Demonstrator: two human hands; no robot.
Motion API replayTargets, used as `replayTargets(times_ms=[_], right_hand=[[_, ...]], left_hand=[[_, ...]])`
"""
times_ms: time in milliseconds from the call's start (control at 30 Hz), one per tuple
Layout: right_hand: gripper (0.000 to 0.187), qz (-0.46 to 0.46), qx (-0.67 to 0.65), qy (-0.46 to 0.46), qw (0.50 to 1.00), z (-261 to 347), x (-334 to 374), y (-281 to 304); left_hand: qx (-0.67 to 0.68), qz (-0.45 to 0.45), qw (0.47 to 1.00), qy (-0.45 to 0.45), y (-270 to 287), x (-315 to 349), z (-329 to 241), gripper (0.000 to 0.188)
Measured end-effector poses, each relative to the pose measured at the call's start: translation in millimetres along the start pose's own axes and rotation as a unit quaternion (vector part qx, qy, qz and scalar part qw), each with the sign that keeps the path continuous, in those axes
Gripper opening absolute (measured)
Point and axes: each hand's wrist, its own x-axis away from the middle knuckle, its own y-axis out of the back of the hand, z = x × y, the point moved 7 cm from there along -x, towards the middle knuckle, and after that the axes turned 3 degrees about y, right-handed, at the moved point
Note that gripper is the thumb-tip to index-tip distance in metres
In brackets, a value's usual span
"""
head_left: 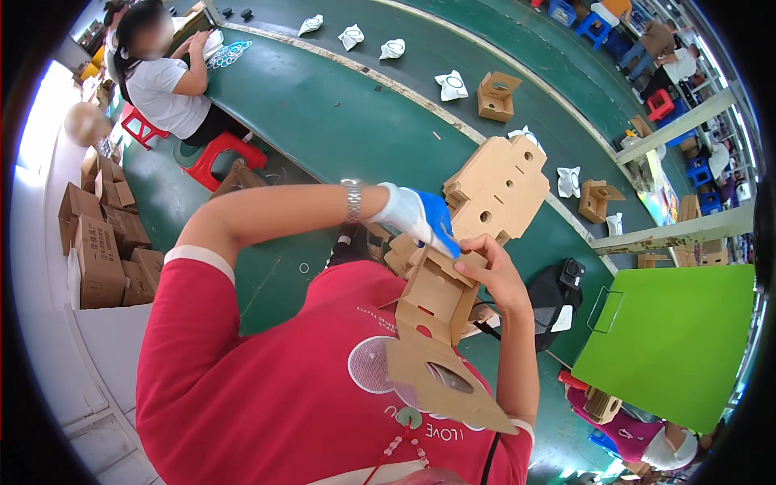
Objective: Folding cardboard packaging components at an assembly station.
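Note:
A small brown cardboard box (435, 293), partly folded, is held in front of my chest. Its long lid flap (420, 368), with an oval cut-out, hangs down over my red shirt. My left hand (422, 218), in a white and blue glove, grips the far edge of the box from the left. On the right, my bare right hand (497, 276) pinches the same far edge with thumb and fingers. Just beyond both hands lies a stack of flat, die-cut cardboard blanks (509, 182) with round holes.
White wrapped packets (451, 86) and open cardboard boxes (496, 97) sit on the green conveyor belt (533, 93). A black bag (546, 299) and a green board (671, 339) stand at right. A co-worker (166, 89) sits far left near a red stool (222, 158); cartons (101, 263) are stacked left.

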Motion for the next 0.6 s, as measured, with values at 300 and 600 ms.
replayTargets(times_ms=[300,600], right_hand=[[0.032,-0.095,0.206,0.117,0.967,27,-7,-6],[0.024,-0.049,0.420,0.038,0.905,57,-13,10]], left_hand=[[-0.196,-0.009,0.979,0.049,4,-11,-31,0.045],[-0.238,-0.158,0.956,-0.070,35,-6,-60,0.050]])
